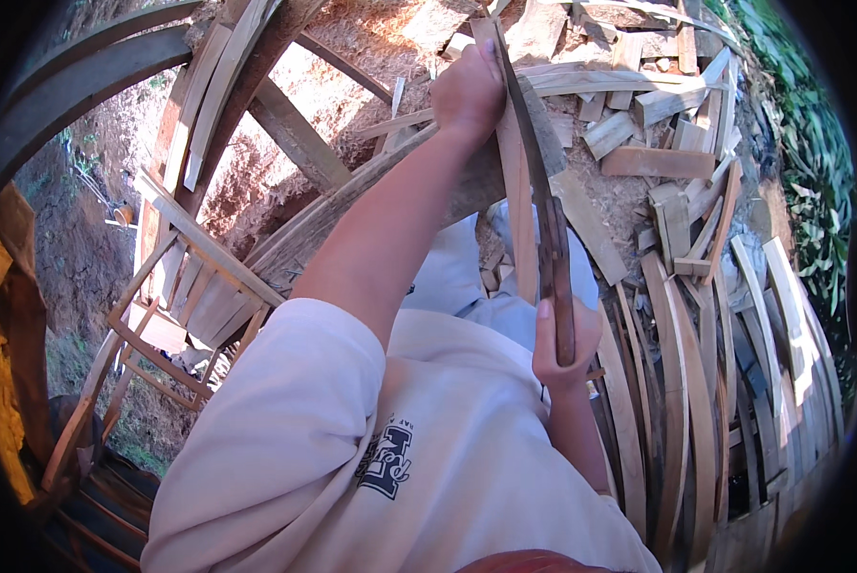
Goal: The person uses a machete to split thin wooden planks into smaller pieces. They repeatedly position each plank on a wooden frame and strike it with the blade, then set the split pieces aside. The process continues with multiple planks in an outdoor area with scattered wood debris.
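Observation:
My right hand is closed around the brown wooden handle of a machete. Its long dark blade points away from me, narrowing toward the far end. At the far end of a narrow wooden strip, my left hand is wrapped round the wood with the thumb up. The strip stands lengthwise toward me, and the blade lies along its right side; whether they touch I cannot tell. Behind the strip is a broad weathered board, partly hidden by my left arm.
Offcuts and wood shavings cover the ground ahead. Several long slats lean at the right. A wooden chair-like frame stands at the left, near crossed beams. Green leaves border the far right.

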The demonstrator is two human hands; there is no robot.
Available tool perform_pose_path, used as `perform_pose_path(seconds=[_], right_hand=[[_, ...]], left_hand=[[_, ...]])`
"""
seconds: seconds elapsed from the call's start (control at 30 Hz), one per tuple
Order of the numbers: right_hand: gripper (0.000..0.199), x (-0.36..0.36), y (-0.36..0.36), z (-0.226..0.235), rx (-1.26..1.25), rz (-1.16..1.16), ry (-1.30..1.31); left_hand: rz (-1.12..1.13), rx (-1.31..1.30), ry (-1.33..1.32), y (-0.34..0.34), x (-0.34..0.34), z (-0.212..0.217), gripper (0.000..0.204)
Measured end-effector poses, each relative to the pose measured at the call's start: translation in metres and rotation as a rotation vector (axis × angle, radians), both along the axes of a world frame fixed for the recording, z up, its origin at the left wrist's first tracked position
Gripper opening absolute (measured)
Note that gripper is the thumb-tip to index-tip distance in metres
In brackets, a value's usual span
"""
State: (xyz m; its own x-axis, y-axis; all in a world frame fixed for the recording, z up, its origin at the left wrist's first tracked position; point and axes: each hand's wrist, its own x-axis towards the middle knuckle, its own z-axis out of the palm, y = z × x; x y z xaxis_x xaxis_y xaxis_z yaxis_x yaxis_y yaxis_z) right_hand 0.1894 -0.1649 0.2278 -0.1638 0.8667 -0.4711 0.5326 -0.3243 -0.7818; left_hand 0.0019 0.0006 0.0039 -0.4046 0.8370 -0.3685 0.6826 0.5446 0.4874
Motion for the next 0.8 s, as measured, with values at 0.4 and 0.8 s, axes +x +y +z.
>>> perform_pose_path(seconds=[0.4, 0.8], right_hand=[[0.026, -0.048, 0.08, -0.119, 0.105, -0.177, 0.249], [0.019, 0.05, -0.093, 0.024, 0.028, 0.0, -0.01]], left_hand=[[0.038, -0.068, -0.062, 0.001, -0.003, 0.008, 0.056], [0.043, -0.032, -0.042, 0.001, -0.003, -0.001, 0.06]])
